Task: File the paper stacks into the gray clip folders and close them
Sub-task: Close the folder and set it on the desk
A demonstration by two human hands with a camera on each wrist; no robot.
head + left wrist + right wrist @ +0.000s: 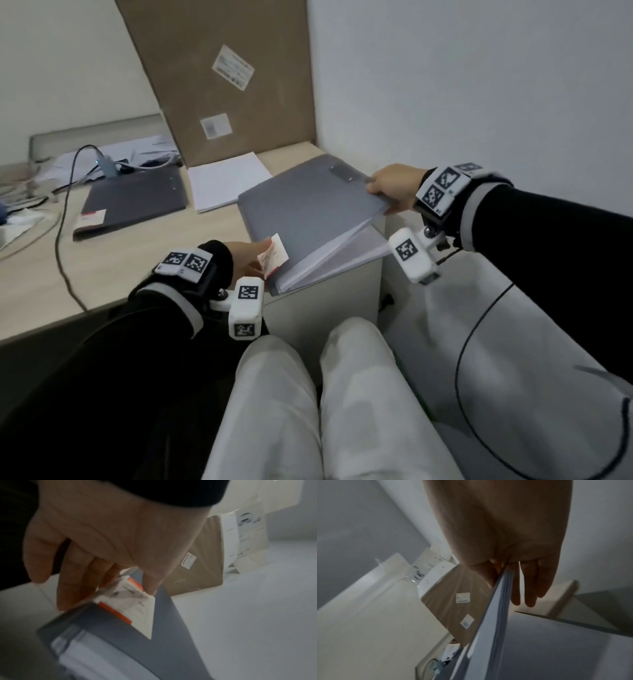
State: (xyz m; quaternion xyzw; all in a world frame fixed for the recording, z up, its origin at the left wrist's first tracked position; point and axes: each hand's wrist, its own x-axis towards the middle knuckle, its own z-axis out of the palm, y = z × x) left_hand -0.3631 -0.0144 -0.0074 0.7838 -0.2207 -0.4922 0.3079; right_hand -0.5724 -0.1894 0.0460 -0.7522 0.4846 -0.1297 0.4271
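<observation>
A gray clip folder (pixel 308 209) lies at the desk's right corner with its cover tilted up along the right side. White paper (pixel 342 253) shows in the gap under the cover. My right hand (pixel 390 186) grips the cover's far right edge, thumb on top and fingers underneath; the right wrist view shows the hand (pixel 508 591) clamping that edge (pixel 498 615). My left hand (pixel 250 257) holds the folder's near left corner beside a red and white label (pixel 274 257). In the left wrist view the left hand (pixel 111 585) curls round the spine by the label (pixel 137 608).
A second, darker folder (pixel 137 202) lies shut on the left of the desk (pixel 137 260). A loose paper stack (pixel 226 181) sits between the two folders. A tall cardboard box (pixel 222 85) leans at the back. A black cable (pixel 65 222) crosses the desk's left side.
</observation>
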